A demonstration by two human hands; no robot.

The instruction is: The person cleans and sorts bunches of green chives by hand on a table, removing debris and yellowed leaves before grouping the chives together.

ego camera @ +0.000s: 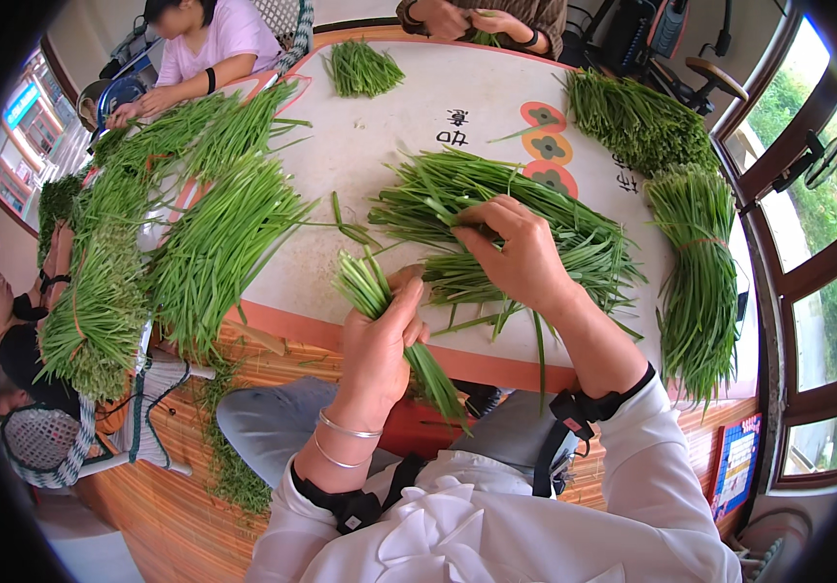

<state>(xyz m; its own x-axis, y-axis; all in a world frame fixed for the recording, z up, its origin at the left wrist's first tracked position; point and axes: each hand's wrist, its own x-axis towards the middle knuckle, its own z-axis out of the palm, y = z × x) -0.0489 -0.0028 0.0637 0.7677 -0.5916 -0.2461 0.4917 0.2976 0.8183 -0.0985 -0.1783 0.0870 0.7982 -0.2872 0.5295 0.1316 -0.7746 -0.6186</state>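
Observation:
My left hand (382, 342) grips a small bunch of garlic chives (364, 284) at the near edge of the table. Its pale cut ends point up and away, while the leaf ends hang below my fist over the edge. My right hand (510, 244) is above a loose heap of garlic chives (571, 218), thumb and fingers pinched on a chive stalk (439, 210) whose pale end sticks out to the left. Part of the heap is hidden under that hand. A few stray chives (349, 224) lie between the heap and the left-hand pile.
On the left is a big chive pile (225, 240), with tied bunches (94, 313) beyond it. Tied bundles (699, 270) line the right side. A small pile (364, 69) lies at the far edge. Other people sit around the white table (302, 270). Trimmings (236, 466) litter the floor.

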